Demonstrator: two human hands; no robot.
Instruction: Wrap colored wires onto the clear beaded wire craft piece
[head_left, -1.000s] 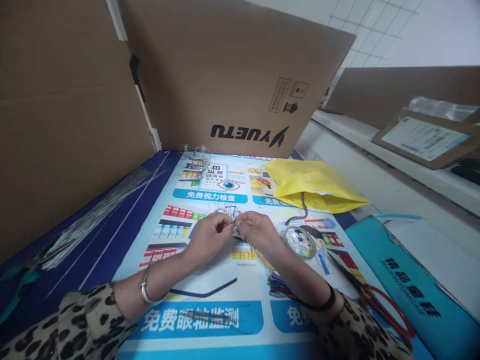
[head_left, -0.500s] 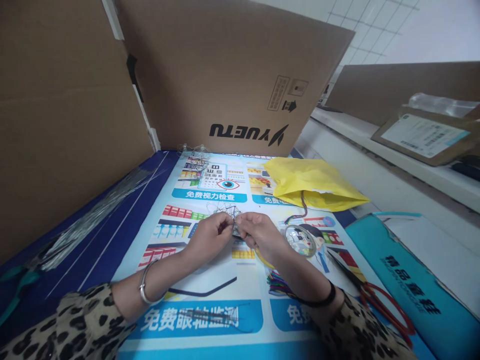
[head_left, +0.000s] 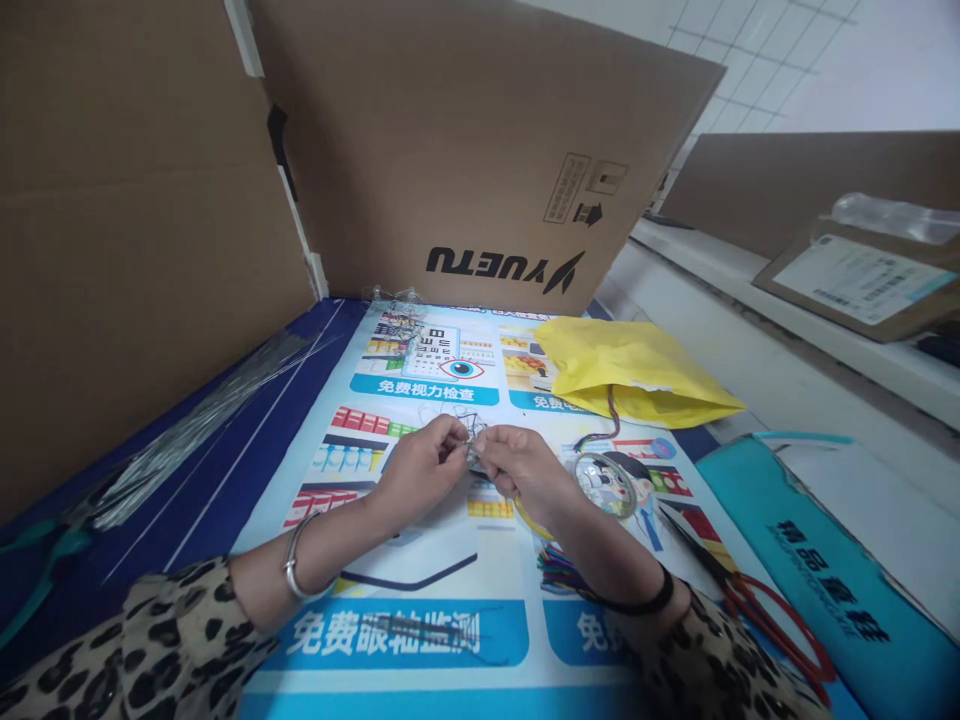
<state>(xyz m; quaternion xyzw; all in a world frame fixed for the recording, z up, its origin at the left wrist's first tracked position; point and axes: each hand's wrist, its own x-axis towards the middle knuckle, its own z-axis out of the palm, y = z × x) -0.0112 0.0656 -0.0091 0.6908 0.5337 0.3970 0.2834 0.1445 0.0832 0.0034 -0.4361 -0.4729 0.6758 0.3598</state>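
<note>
My left hand (head_left: 429, 462) and my right hand (head_left: 525, 470) meet over the middle of the printed sheet, thumbs and fingers pinched. Between and just behind the fingertips is a small tangle of thin wire (head_left: 471, 422) with clear bits on it. Both pinches hold part of this wire piece; the exact spot each grips is too small to make out. Right of my right hand lies a round clear dish (head_left: 604, 484) with small pieces inside. Partly hidden under the right forearm is a bundle of coloured cords (head_left: 559, 568).
A yellow bag (head_left: 637, 370) with a braided cord lies behind. Red-handled scissors (head_left: 750, 595) and a teal box (head_left: 810, 560) are at right. Green-handled pliers (head_left: 52, 555) and thin clear strands (head_left: 202, 430) lie left. Another wire tangle (head_left: 397, 318) sits before the cardboard wall (head_left: 480, 150).
My left fingers have opened slightly from their tighter pinch, and a little more of the wire piece shows between the hands. The whole view has shifted slightly.
</note>
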